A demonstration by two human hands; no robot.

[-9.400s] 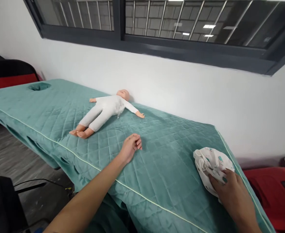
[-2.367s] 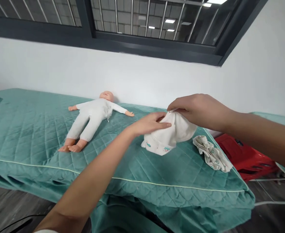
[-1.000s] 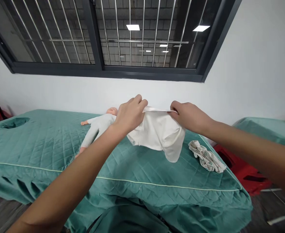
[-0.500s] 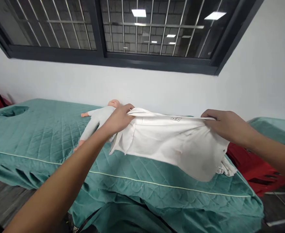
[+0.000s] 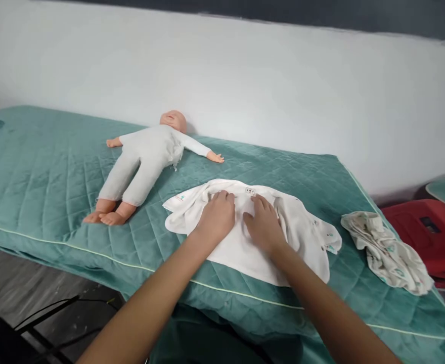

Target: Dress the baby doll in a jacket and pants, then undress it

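A white baby shirt [image 5: 237, 255] with snap buttons and a small printed neck label lies spread on the green quilted bed cover. My left hand [image 5: 218, 215] rests on its upper middle, fingers curled together on the fabric. Just right of it, my right hand [image 5: 263, 225] touches the shirt below the label, its thumb apart from the fingers. Left of the shirt, a baby doll [image 5: 142, 146] in a pale body suit lies on its back, arms spread and head toward the wall.
The green bed [image 5: 59, 167] runs along a white wall [image 5: 245, 91]. Crumpled printed baby clothing [image 5: 389, 253] lies near its right end. Beyond that edge is a red case [image 5: 423, 227]. Dark chair-like legs [image 5: 40, 328] stand on the floor at lower left.
The shirt, held up stretched between both hands before, now lies on the bed. My hands have come down and close together on it. The view has tilted downward.
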